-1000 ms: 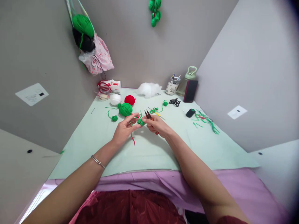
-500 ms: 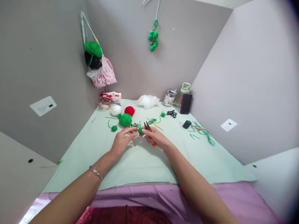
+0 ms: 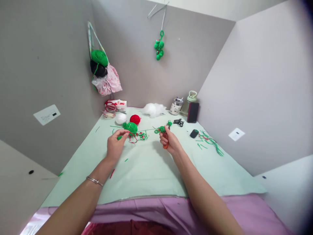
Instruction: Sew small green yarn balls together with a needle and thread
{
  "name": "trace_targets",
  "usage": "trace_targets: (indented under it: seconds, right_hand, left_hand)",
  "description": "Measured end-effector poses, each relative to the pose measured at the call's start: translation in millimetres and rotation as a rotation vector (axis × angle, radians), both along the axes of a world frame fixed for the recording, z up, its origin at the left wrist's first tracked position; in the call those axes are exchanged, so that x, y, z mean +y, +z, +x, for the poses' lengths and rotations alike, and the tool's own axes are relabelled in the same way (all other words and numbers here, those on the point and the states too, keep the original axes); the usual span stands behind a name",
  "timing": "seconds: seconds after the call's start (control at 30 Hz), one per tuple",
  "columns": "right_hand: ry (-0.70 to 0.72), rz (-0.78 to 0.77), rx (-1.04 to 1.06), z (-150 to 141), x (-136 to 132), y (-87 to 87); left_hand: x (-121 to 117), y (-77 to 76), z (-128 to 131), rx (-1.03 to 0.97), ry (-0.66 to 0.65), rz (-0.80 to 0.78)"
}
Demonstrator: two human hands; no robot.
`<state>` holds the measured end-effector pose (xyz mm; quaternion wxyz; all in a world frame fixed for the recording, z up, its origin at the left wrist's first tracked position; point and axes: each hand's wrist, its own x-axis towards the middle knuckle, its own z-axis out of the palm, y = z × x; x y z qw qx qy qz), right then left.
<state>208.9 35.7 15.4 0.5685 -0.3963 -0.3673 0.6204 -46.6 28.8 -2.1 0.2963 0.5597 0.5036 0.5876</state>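
Note:
My left hand (image 3: 114, 145) is closed in a pinch on green yarn beside a small green and red crocheted piece (image 3: 138, 135). A thin green strand (image 3: 146, 130) stretches from it to my right hand (image 3: 170, 142). That hand is closed round red-handled scissors (image 3: 165, 144) and sits by a small green yarn bit (image 3: 161, 129). Both hands hover just over the pale green table cover (image 3: 146, 169). A green yarn ball (image 3: 132, 126) lies right behind the left hand.
A red yarn ball (image 3: 135, 119), a white ball (image 3: 121, 118) and white stuffing (image 3: 153, 109) lie further back. A cup of tools (image 3: 176, 107), bottle (image 3: 190, 102), dark phone (image 3: 193, 112) stand at the back right. Green scraps (image 3: 210, 140) lie at the right.
My hands have drawn apart, the left going left and the right going right, and a green strand now stretches between them. The view has tilted up slightly.

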Motion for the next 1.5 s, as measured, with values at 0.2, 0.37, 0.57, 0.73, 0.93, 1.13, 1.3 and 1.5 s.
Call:
trace_targets:
  seconds: [0.2, 0.37, 0.57, 0.73, 0.93, 1.13, 1.3, 1.5]
  right_hand:
    - [-0.048, 0.017, -0.061, 2, 3, -2.2]
    - [0.021, 0.038, -0.299, -1, -6, -0.8]
    - [0.576, 0.063, -0.811, -22, -21, 1.8]
    - [0.379, 0.141, -0.722, -42, -22, 8.0]
    - [0.212, 0.285, -1.197, -29, -16, -0.5]
    - [0.106, 0.371, -1.052, -29, -17, -3.8]
    - [0.239, 0.27, -0.471, -45, -25, 0.7]
    - [0.086, 0.2, -0.331, -39, -20, -1.1]
  left_hand:
    - [9, 1.7, -12, -0.258, 0.105, 0.019]
    - [14, 2.3, -17, -0.442, 0.163, 0.105]
    - [13, 7.9, -18, -0.567, 0.169, 0.159]
    - [9, 13.5, -16, -0.628, 0.147, 0.182]
    - [6, 13.5, -12, -0.634, 0.09, 0.129]
    - [-11, 11.4, 8, -0.505, -0.241, -0.068]
    - [-23, 7.0, 26, -0.319, -0.497, -0.221]
    - [-22, 1.5, 26, -0.17, -0.528, -0.244]
